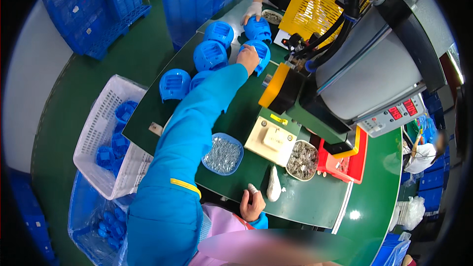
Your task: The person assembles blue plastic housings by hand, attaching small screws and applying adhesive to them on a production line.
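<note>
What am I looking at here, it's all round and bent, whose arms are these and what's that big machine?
This is one picture from a wide fisheye camera on a person's head, looking down, so straight edges bend. The long blue sleeve is the person's own left arm, and the left hand rests on a blue plastic cap, one of several on the dark green bench. The right hand lies near the bench edge, holding nothing, with a wrapped fingertip, beside a small white object. Nearby are a blue dish of small metal parts and a round dish of darker metal bits. The big grey machine on the right has hoses, a yellow guard and a red number display. At the top, another worker's gloved hand touches a cap. A white basket on the left holds more caps.
</note>
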Demonstrator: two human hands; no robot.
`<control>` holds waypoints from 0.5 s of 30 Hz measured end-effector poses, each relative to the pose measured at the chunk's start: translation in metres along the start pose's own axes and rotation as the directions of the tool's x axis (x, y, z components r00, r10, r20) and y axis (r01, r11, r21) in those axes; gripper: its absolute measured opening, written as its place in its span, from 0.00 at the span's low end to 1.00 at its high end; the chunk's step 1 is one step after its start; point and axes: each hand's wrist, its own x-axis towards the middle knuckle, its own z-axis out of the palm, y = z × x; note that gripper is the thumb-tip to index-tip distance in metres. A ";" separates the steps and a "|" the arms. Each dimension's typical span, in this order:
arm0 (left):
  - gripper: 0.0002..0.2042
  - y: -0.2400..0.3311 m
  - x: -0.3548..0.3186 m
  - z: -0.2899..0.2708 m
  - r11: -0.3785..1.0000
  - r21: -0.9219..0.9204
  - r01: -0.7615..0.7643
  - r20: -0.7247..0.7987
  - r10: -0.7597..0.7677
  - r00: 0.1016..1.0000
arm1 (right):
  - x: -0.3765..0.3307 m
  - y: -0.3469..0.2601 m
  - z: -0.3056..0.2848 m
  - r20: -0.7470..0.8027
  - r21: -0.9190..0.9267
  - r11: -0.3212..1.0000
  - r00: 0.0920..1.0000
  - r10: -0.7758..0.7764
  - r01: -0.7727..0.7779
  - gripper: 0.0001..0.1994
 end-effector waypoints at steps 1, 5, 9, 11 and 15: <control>0.20 0.009 0.009 0.000 0.997 -0.034 0.063 0.027 -0.062 0.998 | -0.002 0.001 -0.001 0.012 -0.008 0.999 0.999 0.031 -0.031 0.11; 0.19 0.044 0.043 -0.021 0.986 -0.153 0.067 0.148 -0.044 0.988 | -0.003 0.011 -0.003 -0.002 -0.050 0.996 0.998 0.067 -0.067 0.10; 0.17 0.032 0.057 0.003 0.972 -0.144 0.187 0.068 -0.179 0.981 | -0.010 0.009 0.000 0.010 -0.018 0.996 0.996 0.084 -0.083 0.11; 0.17 0.031 0.065 0.008 0.957 -0.218 0.192 -0.028 -0.203 0.979 | -0.011 0.007 0.000 0.007 -0.051 0.996 0.997 0.076 -0.076 0.11; 0.18 0.012 0.054 0.014 0.855 -0.428 0.294 0.115 -0.272 0.956 | -0.012 0.008 0.000 0.039 -0.023 0.995 0.994 0.100 -0.099 0.12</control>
